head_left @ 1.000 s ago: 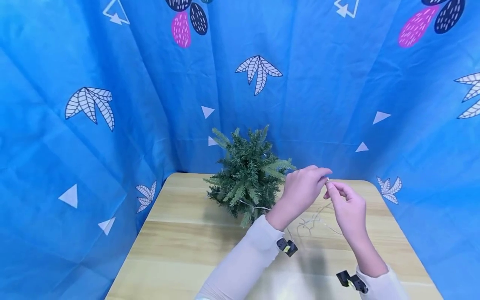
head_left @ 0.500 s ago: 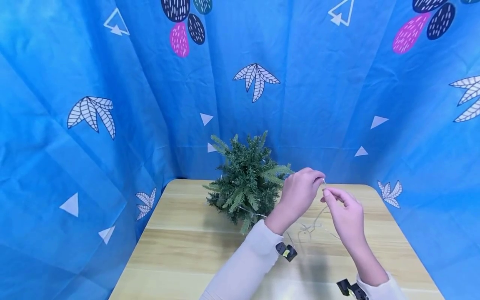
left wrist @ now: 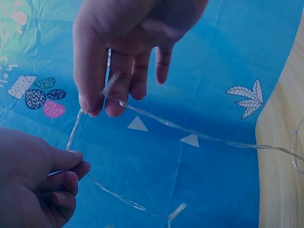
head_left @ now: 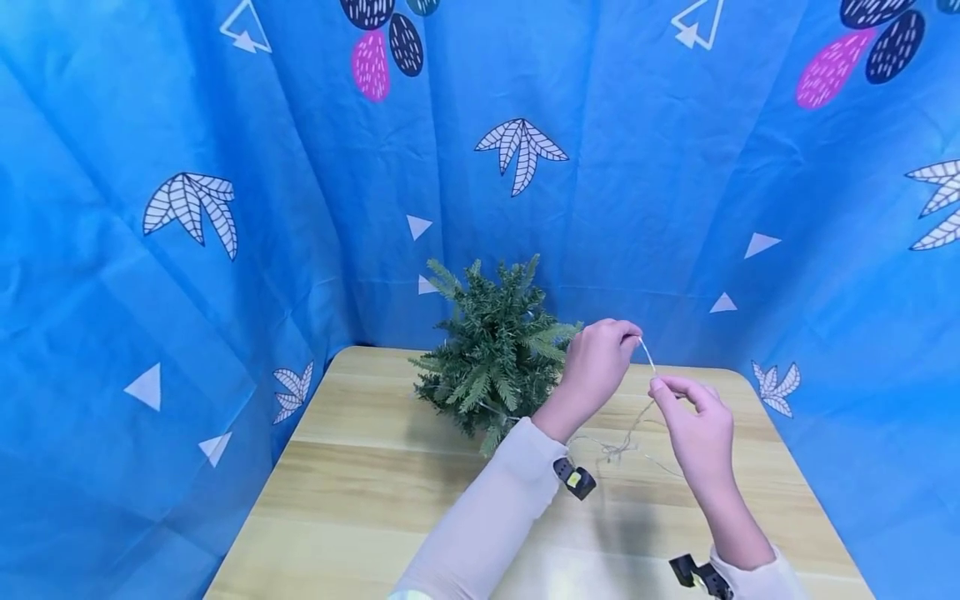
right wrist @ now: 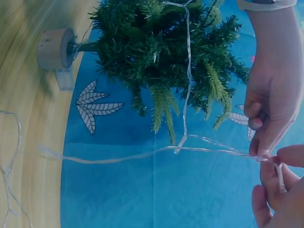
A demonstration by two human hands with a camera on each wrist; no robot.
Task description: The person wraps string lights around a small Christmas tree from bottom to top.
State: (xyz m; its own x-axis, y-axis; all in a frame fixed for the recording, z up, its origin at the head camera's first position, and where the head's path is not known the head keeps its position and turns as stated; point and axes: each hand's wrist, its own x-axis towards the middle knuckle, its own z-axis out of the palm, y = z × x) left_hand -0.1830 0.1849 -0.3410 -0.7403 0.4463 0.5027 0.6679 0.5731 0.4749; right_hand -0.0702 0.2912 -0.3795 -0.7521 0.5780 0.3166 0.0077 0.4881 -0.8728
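Note:
My left hand (head_left: 600, 360) pinches a thin clear-wired string light (head_left: 647, 357) between thumb and fingers, right of the small artificial Christmas tree (head_left: 491, 358). Lower and to the right, my right hand (head_left: 699, 425) pinches the same wire, so a short stretch runs taut between both hands. In the left wrist view one strand (left wrist: 175, 124) leads from the left fingertips towards the table, and another hangs below the right hand. The right wrist view has a strand of wire (right wrist: 188, 71) draped over the tree's branches and down to the hands.
Loose loops of wire (head_left: 618, 452) lie on the wooden table (head_left: 360, 517) below the hands. The tree stands on a round wooden base (right wrist: 56, 49), with a small clear box (right wrist: 65, 79) beside it. A patterned blue cloth (head_left: 637, 208) surrounds the table.
The hands have drawn apart, the left one shifting up and left. A longer piece of wire now shows between them.

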